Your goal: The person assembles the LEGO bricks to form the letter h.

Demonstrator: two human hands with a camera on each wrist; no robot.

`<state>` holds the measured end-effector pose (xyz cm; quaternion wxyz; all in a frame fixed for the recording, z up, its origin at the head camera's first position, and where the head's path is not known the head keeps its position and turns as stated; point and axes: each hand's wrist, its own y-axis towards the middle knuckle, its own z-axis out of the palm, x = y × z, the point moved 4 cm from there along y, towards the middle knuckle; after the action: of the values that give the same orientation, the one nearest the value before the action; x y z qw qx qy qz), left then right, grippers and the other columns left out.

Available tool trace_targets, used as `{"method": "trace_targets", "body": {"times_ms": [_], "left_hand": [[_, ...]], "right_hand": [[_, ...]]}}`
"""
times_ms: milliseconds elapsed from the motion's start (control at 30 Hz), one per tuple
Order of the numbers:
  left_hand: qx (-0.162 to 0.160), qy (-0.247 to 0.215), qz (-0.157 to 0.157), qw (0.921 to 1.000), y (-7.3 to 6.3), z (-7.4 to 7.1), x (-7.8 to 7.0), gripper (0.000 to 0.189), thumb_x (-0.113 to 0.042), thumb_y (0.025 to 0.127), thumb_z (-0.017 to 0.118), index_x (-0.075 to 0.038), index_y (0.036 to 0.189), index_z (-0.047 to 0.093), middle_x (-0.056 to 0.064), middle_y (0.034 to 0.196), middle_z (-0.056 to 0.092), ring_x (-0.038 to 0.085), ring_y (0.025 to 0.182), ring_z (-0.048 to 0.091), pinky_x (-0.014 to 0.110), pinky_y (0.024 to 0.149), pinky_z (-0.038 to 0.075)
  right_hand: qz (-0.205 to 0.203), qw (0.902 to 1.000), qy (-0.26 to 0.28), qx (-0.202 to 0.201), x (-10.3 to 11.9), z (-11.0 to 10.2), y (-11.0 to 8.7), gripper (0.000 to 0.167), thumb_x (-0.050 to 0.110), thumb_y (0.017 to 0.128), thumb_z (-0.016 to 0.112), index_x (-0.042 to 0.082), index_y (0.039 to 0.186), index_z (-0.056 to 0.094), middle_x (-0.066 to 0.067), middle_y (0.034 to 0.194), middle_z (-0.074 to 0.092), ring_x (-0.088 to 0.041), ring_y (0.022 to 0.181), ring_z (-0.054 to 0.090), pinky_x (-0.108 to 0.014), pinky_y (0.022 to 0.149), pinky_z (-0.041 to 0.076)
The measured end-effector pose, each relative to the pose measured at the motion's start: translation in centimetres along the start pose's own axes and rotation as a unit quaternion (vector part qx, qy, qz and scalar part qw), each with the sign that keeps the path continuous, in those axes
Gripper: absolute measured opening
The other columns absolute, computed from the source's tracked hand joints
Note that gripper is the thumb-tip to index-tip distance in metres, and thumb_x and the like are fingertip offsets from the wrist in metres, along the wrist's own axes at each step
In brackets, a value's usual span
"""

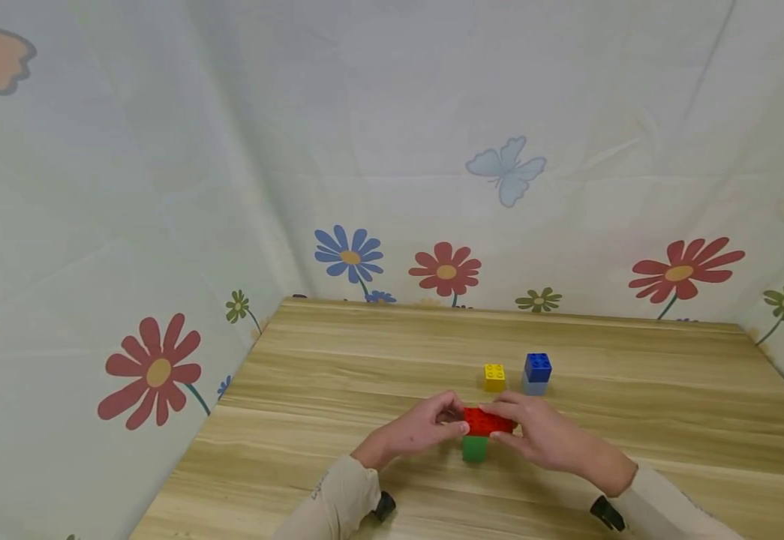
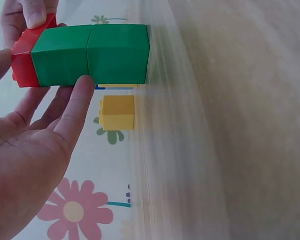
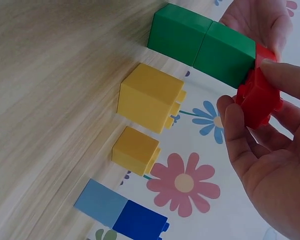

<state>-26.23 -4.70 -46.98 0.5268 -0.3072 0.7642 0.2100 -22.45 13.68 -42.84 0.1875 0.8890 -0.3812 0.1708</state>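
A long red brick (image 1: 476, 421) lies across the top of a stack of two green bricks (image 2: 90, 55), its right part reaching out past the stack. My right hand (image 1: 550, 435) pinches that overhanging end between thumb and fingers, as the right wrist view shows closely. At the opposite end, my left hand (image 1: 419, 429) holds the red brick with its thumb at the near side and fingers behind. One of its fingertips (image 2: 82, 82) comes up against the green bricks. In the head view the hands cover parts of the red brick.
Beyond the hands stands a small yellow brick (image 1: 494, 378), with a dark blue brick (image 1: 538, 366) on a light blue one (image 1: 535, 388) to its right. A larger yellow brick (image 3: 150, 97) shows near the green stack. A flowered cloth (image 1: 392, 187) hangs behind the wooden table (image 1: 337, 352).
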Motion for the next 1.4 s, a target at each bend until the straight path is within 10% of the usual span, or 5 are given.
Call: {"method": "trace_targets", "body": {"times_ms": [1067, 1400], "left_hand": [[-0.007, -0.008, -0.021, 0.9997, -0.1, -0.3, 0.1, 0.020, -0.023, 0.095, 0.058, -0.009, 0.108, 0.055, -0.003, 0.106, 0.060, 0.009, 0.099, 0.058, 0.024, 0.083, 0.047], [-0.023, 0.001, -0.005, 0.9997, -0.1, -0.2, -0.1, 0.023, -0.021, 0.095, 0.059, -0.008, 0.114, 0.056, -0.003, 0.109, 0.060, 0.008, 0.103, 0.057, 0.022, 0.086, 0.047]], "right_hand": [[0.042, 0.9975, 0.057, 0.003, -0.4, 0.1, -0.3, 0.042, 0.025, 0.087, 0.070, 0.015, 0.126, 0.060, 0.001, 0.117, 0.059, -0.011, 0.094, 0.056, -0.037, 0.079, 0.052], [0.018, 0.9945, 0.034, -0.098, -1.6, -1.9, -1.6, 0.032, 0.030, 0.090, 0.065, 0.015, 0.118, 0.064, 0.001, 0.115, 0.057, -0.018, 0.099, 0.055, -0.037, 0.078, 0.052]]}}
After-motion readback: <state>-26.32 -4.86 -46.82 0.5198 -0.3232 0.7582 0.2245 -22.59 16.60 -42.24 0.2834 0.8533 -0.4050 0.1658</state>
